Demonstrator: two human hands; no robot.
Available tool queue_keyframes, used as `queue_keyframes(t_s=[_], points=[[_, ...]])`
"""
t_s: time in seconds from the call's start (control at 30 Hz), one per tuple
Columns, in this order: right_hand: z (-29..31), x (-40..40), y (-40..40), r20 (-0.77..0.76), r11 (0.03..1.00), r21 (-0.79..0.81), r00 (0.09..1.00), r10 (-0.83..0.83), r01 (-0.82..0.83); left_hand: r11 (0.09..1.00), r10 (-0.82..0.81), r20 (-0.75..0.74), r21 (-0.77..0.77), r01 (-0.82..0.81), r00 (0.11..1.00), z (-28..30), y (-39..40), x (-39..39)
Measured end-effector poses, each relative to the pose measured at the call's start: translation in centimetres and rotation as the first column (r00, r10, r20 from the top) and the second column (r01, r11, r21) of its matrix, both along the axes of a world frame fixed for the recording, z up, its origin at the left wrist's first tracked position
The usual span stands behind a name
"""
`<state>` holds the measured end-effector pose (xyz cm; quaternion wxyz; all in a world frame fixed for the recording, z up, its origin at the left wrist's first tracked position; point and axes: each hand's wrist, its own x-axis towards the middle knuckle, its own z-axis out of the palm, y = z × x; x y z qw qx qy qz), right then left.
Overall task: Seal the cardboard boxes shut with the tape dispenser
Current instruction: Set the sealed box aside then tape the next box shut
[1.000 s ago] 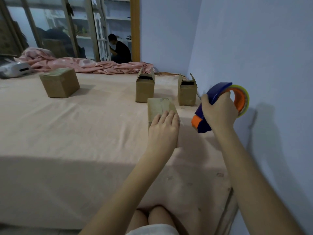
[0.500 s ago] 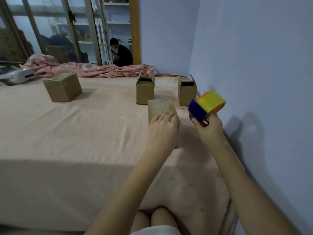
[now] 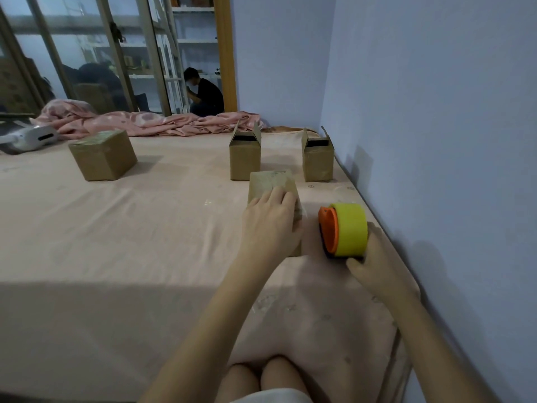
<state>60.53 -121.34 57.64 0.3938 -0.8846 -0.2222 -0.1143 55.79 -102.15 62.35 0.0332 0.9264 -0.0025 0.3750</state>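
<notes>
Head view: your left hand (image 3: 271,225) lies flat-fingered on the near box (image 3: 273,184), apparently taped; right hand (image 3: 374,269) grips the tape dispenser (image 3: 344,229); two far boxes (image 3: 245,158) gape open

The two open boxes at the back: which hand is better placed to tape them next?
Probably the right hand: it holds the tape dispenser. The left hand rests on the near box.

I saw a bed (image 3: 122,257) under a peach sheet. On it sat a closed box (image 3: 102,155) far left of the near box (image 3: 271,187). Two open boxes (image 3: 245,158) (image 3: 317,159) stood just behind the near box. A pink blanket (image 3: 151,125) lay bunched beyond them, a white device (image 3: 29,138) beside its left end.
</notes>
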Motion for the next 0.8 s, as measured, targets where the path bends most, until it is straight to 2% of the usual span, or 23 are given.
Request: queue_keyframes(t_s=[0.07, 0.13, 0.17, 0.27, 0.33, 0.37, 0.4, 0.47, 0.53, 0.6, 0.63, 0.7, 0.8], points=[[-0.4, 0.0, -0.7, -0.066, 0.99, -0.09, 0.991, -0.116, 0.11, 1.0, -0.01, -0.004, -0.022, 0.01, 1.0, -0.2, 0.1, 0.0], [-0.8, -0.5, -0.7, -0.127, 0.982, -0.042, 0.974, -0.187, 0.183, 0.999, -0.036, -0.011, -0.003, 0.036, 0.999, -0.3, 0.3, -0.2], [-1.1, -0.9, -0.6, -0.099, 0.974, 0.029, 0.97, -0.222, 0.226, 0.998, -0.055, -0.014, 0.012, 0.055, 0.998, -0.4, 0.4, -0.3], [-0.7, -2.4, 0.4, 0.237, 0.915, 0.283, 0.904, -0.356, 0.286, 0.992, -0.12, -0.006, -0.033, 0.12, 0.993, -0.7, 1.1, -0.8], [0.5, -3.9, 1.6, 0.4, 0.91, 0.37, 0.852, -0.337, 0.186, 0.965, -0.154, 0.036, -0.211, 0.158, 0.987, -0.9, 1.9, -1.5], [1.1, -4.4, 2.5, 0.45, 0.92, 0.378, 0.848, -0.281, 0.104, 0.92, -0.16, 0.067, -0.351, 0.174, 0.985, -1.0, 2.4, -1.9], [1.6, -4.7, 3.5, 0.465, 0.927, 0.376, 0.862, -0.203, 0.015, 0.835, -0.172, 0.095, -0.513, 0.197, 0.98, -1.2, 2.9, -2.2], [2.6, -4.8, 5.7, 0.361, 0.911, 0.387, 0.933, -0.009, -0.141, 0.571, -0.194, 0.135, -0.789, 0.224, 0.972, -1.8, 3.6, -2.8], [3.2, -4.4, 7.7, 0.086, 0.881, 0.44, 0.984, 0.154, -0.177, 0.346, -0.229, 0.142, -0.913, 0.217, 0.963, -2.3, 4.1, -3.0], [2.9, -3.5, 9.2, -0.152, 0.851, 0.506, 0.956, 0.251, -0.143, 0.265, -0.275, 0.123, -0.944, 0.199, 0.953, -2.6, 3.9, -3.2], [2.5, -3.2, 9.7, -0.216, 0.833, 0.538, 0.934, 0.285, -0.13, 0.247, -0.303, 0.108, -0.951, 0.188, 0.947, -2.9, 3.7, -3.3], [1.5, -2.9, 10.5, -0.26, 0.808, 0.577, 0.911, 0.32, -0.119, 0.193, -0.378, 0.115, -0.961, 0.199, 0.919, -3.3, 3.2, -3.0], [-0.1, -2.5, 11.1, -0.245, 0.791, 0.593, 0.903, 0.354, -0.149, 0.173, -0.395, 0.095, -0.969, 0.175, 0.914, -3.4, 1.8, -3.1]])
